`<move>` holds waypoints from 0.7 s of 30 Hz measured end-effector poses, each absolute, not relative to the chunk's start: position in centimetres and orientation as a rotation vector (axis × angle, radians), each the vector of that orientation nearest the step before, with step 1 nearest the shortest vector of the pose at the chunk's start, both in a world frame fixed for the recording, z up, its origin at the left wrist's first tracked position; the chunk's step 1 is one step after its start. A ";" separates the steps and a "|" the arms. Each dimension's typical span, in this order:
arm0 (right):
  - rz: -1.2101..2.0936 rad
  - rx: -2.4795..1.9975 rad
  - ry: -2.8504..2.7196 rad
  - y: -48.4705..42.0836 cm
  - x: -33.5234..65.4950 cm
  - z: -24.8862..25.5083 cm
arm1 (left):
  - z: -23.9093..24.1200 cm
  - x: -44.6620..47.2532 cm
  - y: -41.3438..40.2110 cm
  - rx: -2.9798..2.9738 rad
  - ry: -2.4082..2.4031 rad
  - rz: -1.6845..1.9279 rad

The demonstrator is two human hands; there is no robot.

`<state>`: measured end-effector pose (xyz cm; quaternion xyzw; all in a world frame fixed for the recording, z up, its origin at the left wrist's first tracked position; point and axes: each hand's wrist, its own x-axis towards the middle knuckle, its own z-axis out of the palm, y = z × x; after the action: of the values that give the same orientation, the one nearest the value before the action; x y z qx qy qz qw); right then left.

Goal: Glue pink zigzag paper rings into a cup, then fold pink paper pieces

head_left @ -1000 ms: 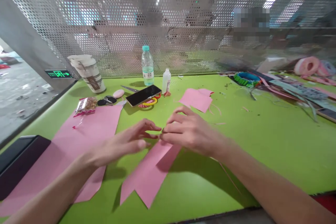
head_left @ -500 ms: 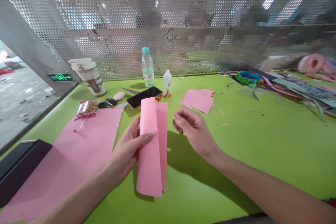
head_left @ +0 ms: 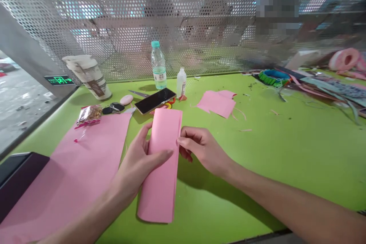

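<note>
A sheet of pink paper [head_left: 162, 175], folded over lengthwise, is held above the green table in front of me. My left hand [head_left: 145, 156] wraps its left side, with the thumb across the front and the other fingers hidden behind. At the right edge, where the two layers lie nearly together, my right hand [head_left: 197, 143] pinches the paper between thumb and curled fingers. Left of the folded piece, a large pink sheet [head_left: 88, 167] lies flat. Beyond my right hand are smaller pink paper offcuts [head_left: 217, 103].
Behind the paper lie a phone [head_left: 156, 100] and scissors [head_left: 138, 93], beside a water bottle [head_left: 159, 66] and a small glue-like bottle [head_left: 181, 84]. A paper cup [head_left: 88, 78], a snack bag [head_left: 89, 115] and a dark box [head_left: 21, 177] stand left. Paper strips [head_left: 323, 84] clutter the far right.
My right hand has moved left onto the paper's right edge. The two layers, apart before, now nearly line up. The folded paper's lower end has swung slightly left.
</note>
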<state>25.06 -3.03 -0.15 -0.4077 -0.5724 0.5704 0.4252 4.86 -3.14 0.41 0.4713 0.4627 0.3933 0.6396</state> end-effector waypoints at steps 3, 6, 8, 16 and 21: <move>1.471 -1.010 -1.403 -3.0 25.0 -0.4 | 0.4 4.8 -2.9 1.091 1.066 0.910; 1.498 -1.003 -1.380 -2.9 25.0 -0.6 | 0.5 4.9 -2.9 1.105 1.046 0.938; 1.510 -1.001 -1.371 -2.8 25.0 -0.7 | 0.8 5.1 -3.1 1.109 1.054 0.939; 1.522 -0.996 -1.372 -2.5 24.9 -0.9 | 1.7 5.5 -3.5 1.118 1.086 0.932; 1.510 -1.005 -1.392 -2.7 25.0 -0.8 | 1.4 5.2 -3.3 1.119 1.068 0.921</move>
<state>24.98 -2.70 -0.77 -0.3999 -0.5539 0.6011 0.4147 5.19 -3.25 1.36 0.4869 0.4649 0.4007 0.6215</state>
